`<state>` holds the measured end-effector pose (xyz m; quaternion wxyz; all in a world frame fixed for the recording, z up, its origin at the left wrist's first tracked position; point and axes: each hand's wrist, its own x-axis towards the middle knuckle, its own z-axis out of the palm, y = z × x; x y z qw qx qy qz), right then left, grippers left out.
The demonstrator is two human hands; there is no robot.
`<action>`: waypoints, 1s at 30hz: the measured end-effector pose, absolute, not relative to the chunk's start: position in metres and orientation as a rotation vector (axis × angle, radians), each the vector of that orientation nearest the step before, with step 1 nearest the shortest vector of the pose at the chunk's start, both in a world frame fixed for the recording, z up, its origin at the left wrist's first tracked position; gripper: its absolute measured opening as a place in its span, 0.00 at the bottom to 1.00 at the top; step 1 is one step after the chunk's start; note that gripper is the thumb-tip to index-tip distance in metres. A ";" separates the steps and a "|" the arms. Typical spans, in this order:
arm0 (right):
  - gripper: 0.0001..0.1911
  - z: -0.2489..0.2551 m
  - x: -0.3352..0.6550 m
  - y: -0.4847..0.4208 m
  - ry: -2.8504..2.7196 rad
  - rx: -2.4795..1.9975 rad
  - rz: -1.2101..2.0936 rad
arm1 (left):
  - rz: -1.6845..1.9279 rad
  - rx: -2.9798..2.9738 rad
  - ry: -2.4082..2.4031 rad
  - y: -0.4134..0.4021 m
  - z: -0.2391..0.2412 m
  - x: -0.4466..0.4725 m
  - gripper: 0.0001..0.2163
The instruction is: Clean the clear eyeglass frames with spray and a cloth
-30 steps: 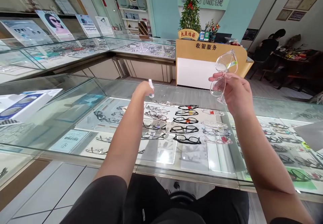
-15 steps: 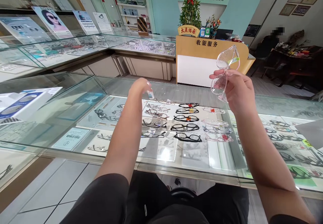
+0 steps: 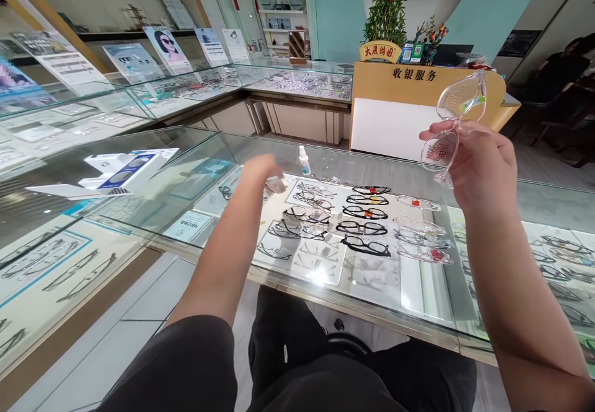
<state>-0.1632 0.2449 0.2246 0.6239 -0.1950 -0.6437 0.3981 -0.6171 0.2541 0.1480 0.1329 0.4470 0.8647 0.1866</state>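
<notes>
Clear plastic glasses [image 3: 453, 124] stand raised in our right hand [image 3: 478, 167], well above the far right part of the glass tabletop [image 3: 534, 198]. The fingers are closed around the lower lens and folded arms, and the frame's long axis runs nearly upright, tilted a little to the right, with a green tag on the upper lens.

Our left hand [image 3: 260, 170] reaches out low over the far left part of the tabletop, blurred. It seems to touch a small pale object [image 3: 276, 184] lying on the glass, but we cannot tell whether the fingers are wide or closed on it. A small spray bottle [image 3: 304, 161] stands upright just beyond and to the right of that hand, apart from it. The left hand is much nearer to the bottle than the right, which is well apart from it, up and to the right.

Under the glass, the display case holds rows of spectacles: black frames [image 3: 367, 229] in the middle, clear frames [image 3: 421, 238] to their right.
</notes>
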 end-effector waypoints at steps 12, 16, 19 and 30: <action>0.12 0.228 -0.159 0.240 -1.486 -0.414 0.868 | 0.018 1.432 2.469 0.209 0.118 -0.643 0.23; 0.10 0.229 -0.156 0.241 -1.496 -0.374 0.872 | 0.092 1.526 2.453 0.203 0.119 -0.646 0.15; 0.10 0.229 -0.154 0.241 -1.484 -0.351 0.882 | 0.162 1.560 2.446 0.199 0.120 -0.644 0.12; 0.12 0.237 -0.149 0.231 -1.466 -0.347 0.897 | 0.926 1.369 2.399 0.194 0.131 -0.631 0.14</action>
